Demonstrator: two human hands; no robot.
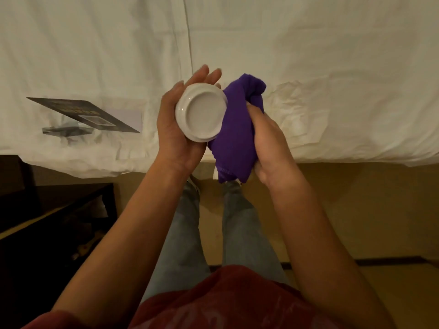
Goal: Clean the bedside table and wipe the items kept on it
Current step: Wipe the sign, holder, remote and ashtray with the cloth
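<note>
My left hand (177, 129) holds a small white ceramic dish (202, 112) with its underside turned toward me, cradled between palm and fingers. My right hand (268, 141) grips a bunched purple cloth (234, 129) that presses against the right side of the dish. Both hands are held over the edge of a bed. The dark bedside table (59, 210) shows at the lower left; its top is in shadow.
The white bedsheet (332, 79) fills the upper view. A dark card in a clear acrylic stand (80, 115) lies on the bed at the left. My legs in jeans stand on the tan floor (356, 210) below.
</note>
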